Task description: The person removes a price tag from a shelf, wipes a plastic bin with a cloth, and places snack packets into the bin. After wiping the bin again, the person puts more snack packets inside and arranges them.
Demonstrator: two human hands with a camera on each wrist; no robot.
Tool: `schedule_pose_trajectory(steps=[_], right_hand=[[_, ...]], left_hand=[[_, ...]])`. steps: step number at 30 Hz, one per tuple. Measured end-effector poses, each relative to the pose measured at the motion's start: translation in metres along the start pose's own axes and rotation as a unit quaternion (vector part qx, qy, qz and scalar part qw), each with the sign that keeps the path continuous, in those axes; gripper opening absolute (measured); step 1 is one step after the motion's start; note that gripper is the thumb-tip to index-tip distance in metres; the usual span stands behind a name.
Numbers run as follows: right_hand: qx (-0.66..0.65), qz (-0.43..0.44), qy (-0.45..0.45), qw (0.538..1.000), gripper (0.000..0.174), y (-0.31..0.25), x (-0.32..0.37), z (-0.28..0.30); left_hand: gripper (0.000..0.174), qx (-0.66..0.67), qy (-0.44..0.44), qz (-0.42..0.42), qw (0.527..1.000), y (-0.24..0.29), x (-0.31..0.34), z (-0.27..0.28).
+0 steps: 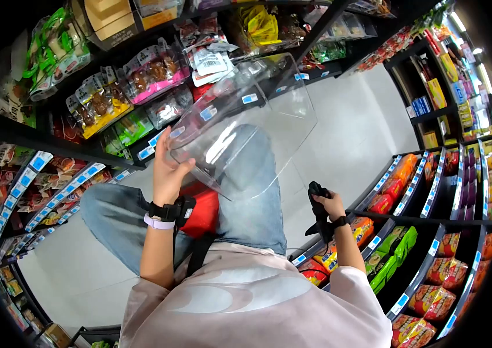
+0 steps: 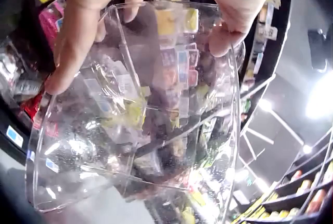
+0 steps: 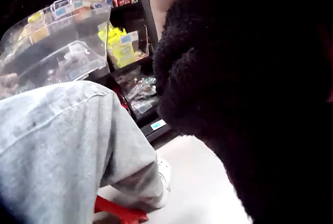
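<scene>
My left hand (image 1: 168, 171) grips one end of a clear plastic bin (image 1: 240, 139), thumb on one side and fingers on the other. The bin is tilted above my knee, and in the left wrist view its see-through walls (image 2: 86, 146) show the shelf goods behind. Out to the right, low over the floor, my right hand (image 1: 333, 206) holds a black fuzzy item (image 3: 208, 78), fingers curled round its upper part. That item fills much of the right wrist view and hides most of the hand; I cannot tell its kind.
Shelves on the left carry packaged snacks (image 1: 153, 72) behind price-tag strips. A red thing (image 1: 202, 209) is between my legs. To the right, slanted shelves hold red noodle packs (image 1: 440, 269) and green packs (image 1: 394, 255). Pale tiled floor (image 1: 362, 116) stretches ahead between the shelves.
</scene>
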State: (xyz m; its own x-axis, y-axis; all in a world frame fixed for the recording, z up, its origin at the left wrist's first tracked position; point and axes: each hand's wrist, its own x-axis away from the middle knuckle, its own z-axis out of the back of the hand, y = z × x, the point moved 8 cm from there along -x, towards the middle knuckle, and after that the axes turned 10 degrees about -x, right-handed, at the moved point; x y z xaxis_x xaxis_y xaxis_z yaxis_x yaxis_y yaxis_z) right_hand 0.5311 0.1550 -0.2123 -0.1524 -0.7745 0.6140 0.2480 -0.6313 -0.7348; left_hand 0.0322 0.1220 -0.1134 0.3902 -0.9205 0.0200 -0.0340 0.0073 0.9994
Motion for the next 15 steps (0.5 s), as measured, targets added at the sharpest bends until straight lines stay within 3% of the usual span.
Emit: schedule_pose_trajectory(steps=[2,4,8,15], right_hand=[[-0.033,0.001,-0.023,0.999,0.025,-0.016,0.004,-0.013],[-0.159,-0.006,-0.026,0.987,0.022,-0.036,0.012,-0.022],[-0.376,-0.014,-0.098,0.922,0.027,-0.077,0.009,-0.039],[-0.525,-0.031,-0.214,0.823,0.03,-0.167,0.045,-0.108]], left_hand=[[0.072,0.019,0.025,-0.001,0.999,-0.002,0.004,0.013],[0.065,0.202,0.004,0.157,0.967,-0.024,0.019,0.017],[0.069,0.282,-0.039,0.146,0.947,-0.011,0.032,0.031],[0.075,0.273,0.05,0.103,0.955,0.017,0.083,0.081]])
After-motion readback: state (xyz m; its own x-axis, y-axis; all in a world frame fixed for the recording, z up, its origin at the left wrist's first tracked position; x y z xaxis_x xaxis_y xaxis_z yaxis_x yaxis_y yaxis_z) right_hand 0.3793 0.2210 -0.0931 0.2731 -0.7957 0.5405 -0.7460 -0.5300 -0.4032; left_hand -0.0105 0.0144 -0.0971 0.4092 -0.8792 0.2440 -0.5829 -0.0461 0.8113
